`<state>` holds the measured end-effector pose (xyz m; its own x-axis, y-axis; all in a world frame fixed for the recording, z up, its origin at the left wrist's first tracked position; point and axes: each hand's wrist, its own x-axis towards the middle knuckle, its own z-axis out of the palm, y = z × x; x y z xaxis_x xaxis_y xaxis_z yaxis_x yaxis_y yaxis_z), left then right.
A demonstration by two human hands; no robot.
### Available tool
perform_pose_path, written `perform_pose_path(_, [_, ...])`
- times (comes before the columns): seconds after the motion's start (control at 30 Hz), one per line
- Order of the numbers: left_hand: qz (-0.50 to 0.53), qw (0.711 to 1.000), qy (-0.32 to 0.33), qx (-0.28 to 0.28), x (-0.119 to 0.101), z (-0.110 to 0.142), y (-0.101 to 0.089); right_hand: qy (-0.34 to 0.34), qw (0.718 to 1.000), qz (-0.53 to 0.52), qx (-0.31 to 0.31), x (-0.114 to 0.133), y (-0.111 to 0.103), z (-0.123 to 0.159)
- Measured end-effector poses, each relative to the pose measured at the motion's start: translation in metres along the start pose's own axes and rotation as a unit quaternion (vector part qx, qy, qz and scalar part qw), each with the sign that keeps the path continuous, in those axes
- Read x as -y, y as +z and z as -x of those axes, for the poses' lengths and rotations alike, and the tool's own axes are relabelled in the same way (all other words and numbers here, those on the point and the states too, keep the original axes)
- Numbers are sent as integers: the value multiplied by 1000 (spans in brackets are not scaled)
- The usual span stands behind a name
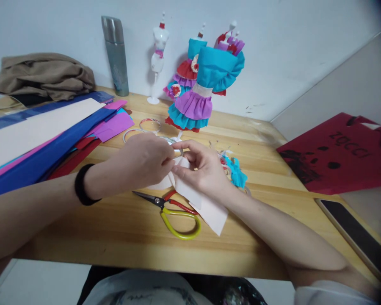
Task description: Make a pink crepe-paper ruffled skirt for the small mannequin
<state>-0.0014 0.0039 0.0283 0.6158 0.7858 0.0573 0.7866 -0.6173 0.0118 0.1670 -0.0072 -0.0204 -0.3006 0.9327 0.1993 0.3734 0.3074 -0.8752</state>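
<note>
Both hands meet over the middle of the wooden table (114, 237). My left hand (142, 161) is closed in a pinch on a strip of pale pink paper (209, 209), and my right hand (203, 167) pinches the same strip beside it. The paper is gathered into folds between the fingers, and its loose end trails toward the front right. Just below the hands lie scissors (174, 212) with yellow-green and red handles, blades pointing left. A black band (81, 184) circles my left wrist.
Sheets of blue, white, pink and purple paper (51, 135) are stacked at the left. Mannequins in paper dresses (206, 80), a bare white one (158, 59) and a steel flask (116, 55) stand at the back. Tape rolls (150, 124), turquoise scraps (238, 173), a red bag (339, 152) and a tablet (355, 233) lie around.
</note>
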Motion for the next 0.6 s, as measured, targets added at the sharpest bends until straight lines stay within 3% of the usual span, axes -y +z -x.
perform_pose_path(0.13, [-68,997,12,22,-8,8,-1,0,1000,12,11,2,1,0])
perform_pose_path(0.3, [-92,995,20,45,-8,10,-4,33,998,-49,34,4,-1,1])
perform_pose_path(0.5, [29,999,12,-20,4,3,-2,4,998,-46,-32,6,-7,3])
perform_pose_path(0.6, [100,995,6,-25,10,0,-4,4,998,-51,-47,4,-10,0])
